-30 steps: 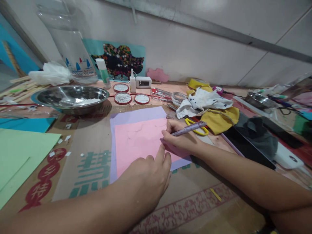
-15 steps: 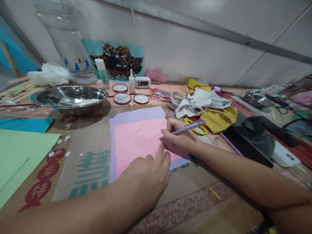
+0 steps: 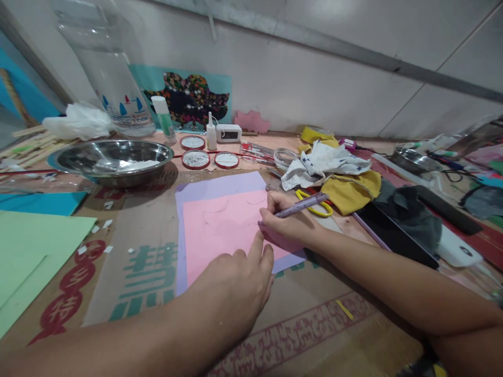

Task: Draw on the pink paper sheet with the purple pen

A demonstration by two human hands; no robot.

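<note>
My right hand [image 3: 288, 220] is closed around a purple pen [image 3: 302, 204], its tip down at the pink paper [image 3: 220, 230]. Thin dark lines, partly a curved outline, are drawn on this sheet. Beneath it lies a larger lilac sheet [image 3: 223, 182], whose edges show around the pink one. My left hand [image 3: 241, 275] rests on the lower part of the pink paper, fingers stretched out, the index fingertip close to the pen tip. It holds nothing. Just beyond my right hand are yellow-handled scissors [image 3: 324, 211], partly covered by cloth.
A steel bowl [image 3: 118, 162] stands at the left behind green paper [image 3: 35, 256]. Small red-rimmed dishes [image 3: 195, 159], a glue stick [image 3: 163, 119] and a glue bottle [image 3: 211, 133] line the back. Cloth scraps [image 3: 349, 191] and a dark-screened tablet [image 3: 393, 230] lie at right.
Both hands keep almost the same position, with the pen still at the paper. The whole view has shifted very slightly.
</note>
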